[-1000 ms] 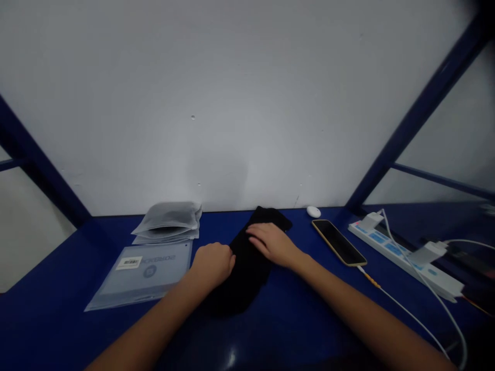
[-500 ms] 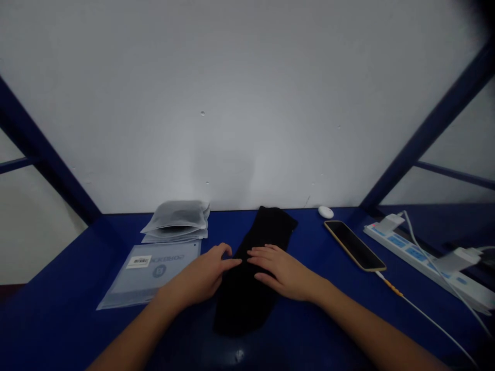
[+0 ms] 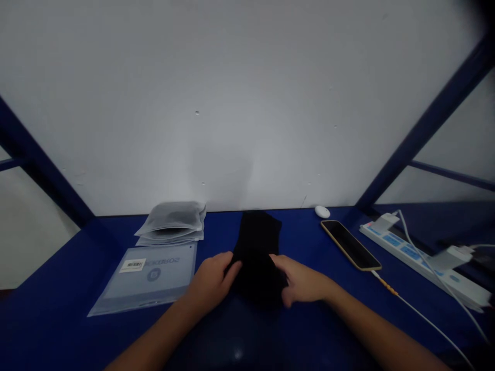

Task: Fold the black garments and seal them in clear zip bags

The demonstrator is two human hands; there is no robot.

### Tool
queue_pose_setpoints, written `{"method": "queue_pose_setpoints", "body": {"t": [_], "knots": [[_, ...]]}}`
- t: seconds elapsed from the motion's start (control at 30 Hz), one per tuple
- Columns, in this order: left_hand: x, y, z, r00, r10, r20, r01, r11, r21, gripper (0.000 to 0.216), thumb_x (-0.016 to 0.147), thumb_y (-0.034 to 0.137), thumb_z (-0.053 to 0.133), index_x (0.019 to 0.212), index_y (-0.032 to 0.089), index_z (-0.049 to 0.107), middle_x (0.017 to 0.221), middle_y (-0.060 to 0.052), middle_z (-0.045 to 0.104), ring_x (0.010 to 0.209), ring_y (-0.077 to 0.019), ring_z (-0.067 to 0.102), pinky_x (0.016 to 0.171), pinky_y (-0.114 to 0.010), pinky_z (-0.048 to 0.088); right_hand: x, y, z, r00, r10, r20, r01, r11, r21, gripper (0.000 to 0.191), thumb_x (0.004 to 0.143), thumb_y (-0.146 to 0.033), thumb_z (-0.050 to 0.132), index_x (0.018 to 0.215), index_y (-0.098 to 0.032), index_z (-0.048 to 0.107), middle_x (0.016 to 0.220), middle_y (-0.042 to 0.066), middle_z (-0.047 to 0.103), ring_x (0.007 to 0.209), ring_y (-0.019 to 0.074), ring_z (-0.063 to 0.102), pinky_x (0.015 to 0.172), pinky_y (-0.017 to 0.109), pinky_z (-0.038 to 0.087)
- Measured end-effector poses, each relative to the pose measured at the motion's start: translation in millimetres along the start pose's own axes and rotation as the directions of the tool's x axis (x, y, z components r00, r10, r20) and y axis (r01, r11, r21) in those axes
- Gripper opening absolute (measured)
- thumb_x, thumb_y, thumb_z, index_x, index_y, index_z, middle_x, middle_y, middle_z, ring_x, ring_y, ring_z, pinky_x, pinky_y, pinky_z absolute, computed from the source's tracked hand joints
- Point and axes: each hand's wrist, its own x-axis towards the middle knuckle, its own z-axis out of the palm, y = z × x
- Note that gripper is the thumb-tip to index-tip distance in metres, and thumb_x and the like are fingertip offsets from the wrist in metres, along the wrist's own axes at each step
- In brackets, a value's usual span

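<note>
A long black cloth item (image 3: pixel 258 238) lies on the blue table, its far end near the wall; what kind of garment it is I cannot tell. Its near part looks folded back over itself, though dark on dark hides the layers. My left hand (image 3: pixel 215 278) pinches the cloth's left edge between thumb and fingers. On the opposite edge my right hand (image 3: pixel 302 281) grips it, fingers partly tucked behind the fabric. To the left of my left hand lies a flat frosted zip bag (image 3: pixel 154 275) with a barcode label (image 3: pixel 132 265).
Several filled frosted bags (image 3: pixel 172 219) are stacked at the back left. On the right are a phone (image 3: pixel 350 245) on a charging cable (image 3: pixel 421 315), a white power strip (image 3: pixel 421 263) with plugged-in adapters, and a small white oval object (image 3: pixel 322 212). A grey wall (image 3: pixel 247 103) stands behind.
Both hands have gone from lying on the cloth to gripping its side edges. The cloth now lies straighter, and its near end has come up, making it shorter. The view has shifted slightly.
</note>
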Motion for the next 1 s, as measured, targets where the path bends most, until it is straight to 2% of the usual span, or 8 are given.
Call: {"method": "queue_pose_setpoints", "body": {"t": [0.1, 0.23, 0.37, 0.47, 0.67, 0.8, 0.9, 1.0], "knots": [[-1, 3, 4, 0.993, -0.116, -0.034, 0.112, 0.987, -0.116, 0.036, 0.099, 0.046, 0.039, 0.075, 0.022, 0.051, 0.068, 0.000, 0.061, 0.063, -0.0179, 0.058, 0.060, -0.028, 0.039, 1, -6, 11, 0.994, 0.103, -0.040, -0.100, 0.992, 0.072, 0.054, 0.073, -0.053, 0.077, 0.114, -0.021, 0.065, 0.108, 0.006, 0.069, 0.099, 0.0263, 0.064, 0.087, 0.037, 0.052], [-3, 8, 4, 0.986, -0.162, -0.042, 0.138, 0.929, -0.344, 0.040, 0.099, 0.051, 0.037, 0.080, 0.020, 0.055, 0.073, 0.000, 0.062, 0.069, -0.0172, 0.057, 0.062, -0.027, 0.040, 5, 4, 19, 0.945, 0.250, -0.212, -0.177, 0.933, 0.315, 0.035, 0.086, -0.048, 0.065, 0.106, -0.019, 0.066, 0.099, 0.006, 0.070, 0.092, 0.0230, 0.066, 0.081, 0.036, 0.053], [-4, 9, 3, 0.991, -0.097, 0.091, 0.131, 0.843, -0.522, 0.035, 0.097, 0.051, 0.043, 0.107, 0.021, 0.058, 0.089, -0.002, 0.067, 0.082, -0.0187, 0.061, 0.073, -0.029, 0.045, 12, 22, 12, 0.879, 0.338, -0.336, -0.177, 0.886, 0.427, 0.039, 0.085, -0.050, 0.065, 0.107, -0.018, 0.065, 0.099, 0.006, 0.071, 0.090, 0.0225, 0.066, 0.082, 0.038, 0.053], [-3, 5, 9, 0.975, -0.145, 0.169, 0.217, 0.795, -0.566, 0.048, 0.093, 0.047, 0.054, 0.133, 0.022, 0.043, 0.083, -0.001, 0.066, 0.075, -0.0177, 0.062, 0.069, -0.029, 0.046, 15, 34, 9, 0.866, 0.317, -0.387, -0.183, 0.921, 0.345, 0.038, 0.086, -0.049, 0.065, 0.108, -0.018, 0.063, 0.101, 0.006, 0.071, 0.091, 0.0229, 0.066, 0.082, 0.038, 0.053], [1, -6, 23, 0.988, -0.155, -0.011, 0.128, 0.848, -0.514, 0.077, 0.089, 0.028, 0.059, 0.150, 0.026, 0.013, 0.079, 0.004, 0.056, 0.073, -0.0148, 0.059, 0.077, -0.033, 0.050, 20, 43, 17, 0.810, 0.207, -0.549, -0.259, 0.966, -0.018, 0.032, 0.086, -0.035, 0.065, 0.114, -0.022, 0.058, 0.103, 0.005, 0.069, 0.096, 0.0225, 0.064, 0.087, 0.038, 0.049], [1, -7, 24, 0.969, -0.050, -0.244, -0.022, 0.959, -0.283, 0.061, 0.086, 0.021, 0.059, 0.142, 0.028, 0.035, 0.109, -0.005, 0.051, 0.096, -0.0177, 0.058, 0.091, -0.040, 0.050, 23, 52, 16, 0.771, 0.140, -0.621, -0.301, 0.940, -0.161, 0.043, 0.084, -0.029, 0.064, 0.125, -0.022, 0.051, 0.093, 0.003, 0.063, 0.086, 0.0205, 0.062, 0.081, 0.035, 0.048], [-1, -6, 20, 0.965, 0.112, -0.235, -0.136, 0.987, -0.088, 0.040, 0.090, 0.025, 0.059, 0.129, 0.029, 0.050, 0.131, -0.008, 0.045, 0.123, -0.0255, 0.048, 0.106, -0.048, 0.042, 23, 56, 11, 0.781, 0.074, -0.621, -0.284, 0.927, -0.246, 0.033, 0.084, -0.028, 0.063, 0.117, -0.022, 0.056, 0.090, 0.002, 0.058, 0.083, 0.0197, 0.059, 0.078, 0.035, 0.047], [-3, -6, 16, 0.969, 0.134, -0.209, -0.156, 0.983, -0.092, 0.038, 0.093, 0.034, 0.057, 0.130, 0.027, 0.049, 0.140, -0.010, 0.043, 0.133, -0.0289, 0.042, 0.112, -0.052, 0.035, 21, 55, 9, 0.791, 0.108, -0.603, -0.304, 0.924, -0.233, 0.029, 0.087, -0.034, 0.062, 0.113, -0.023, 0.058, 0.090, 0.003, 0.059, 0.079, 0.0190, 0.059, 0.075, 0.034, 0.047]]}}
